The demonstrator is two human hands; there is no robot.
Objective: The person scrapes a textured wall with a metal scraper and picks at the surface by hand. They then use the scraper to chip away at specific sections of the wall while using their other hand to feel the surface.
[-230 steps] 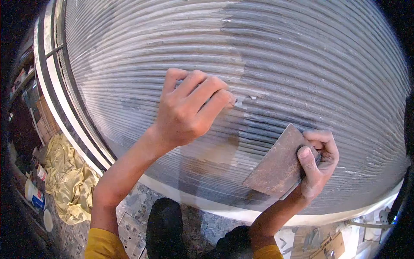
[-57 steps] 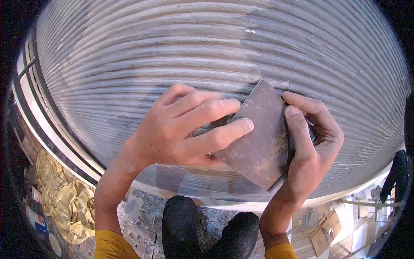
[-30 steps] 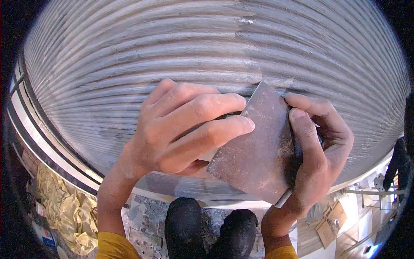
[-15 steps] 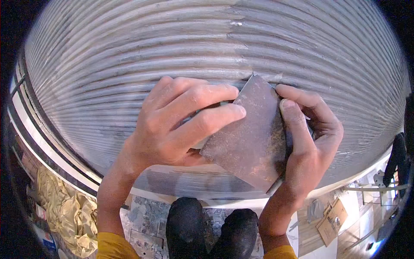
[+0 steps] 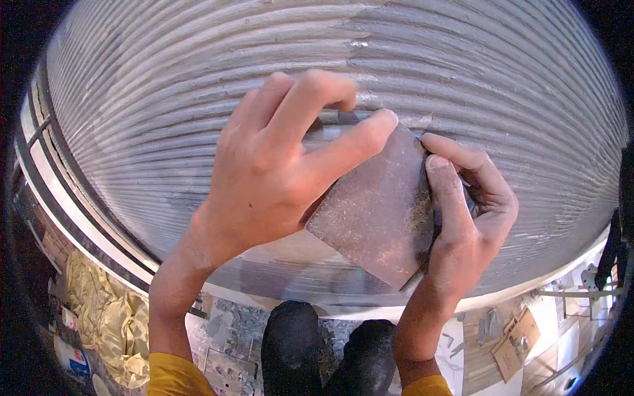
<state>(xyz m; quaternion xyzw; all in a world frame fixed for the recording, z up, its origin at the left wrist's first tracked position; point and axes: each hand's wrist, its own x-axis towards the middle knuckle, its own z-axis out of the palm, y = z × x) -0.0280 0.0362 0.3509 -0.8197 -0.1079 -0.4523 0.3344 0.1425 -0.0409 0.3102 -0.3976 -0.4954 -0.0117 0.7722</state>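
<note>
A stiff, dusty brown sheet with worn patches is held at an angle in front of the ribbed grey surface. My right hand pinches its right edge between thumb and fingers, the other fingers curled behind. My left hand is at the sheet's upper left edge, one fingertip against its top corner. The other left fingers arch over the ribs with a gap between them, and their tips are partly hidden.
Crumpled gold cloth lies at the lower left, near a white-and-blue container. A cardboard piece is on the floor at the lower right. The curved pale rim runs above my knees.
My left hand has moved up, its fingers spread wider and arched higher, with one fingertip now at the sheet's top corner. My right hand keeps its pinch and has shifted slightly left.
</note>
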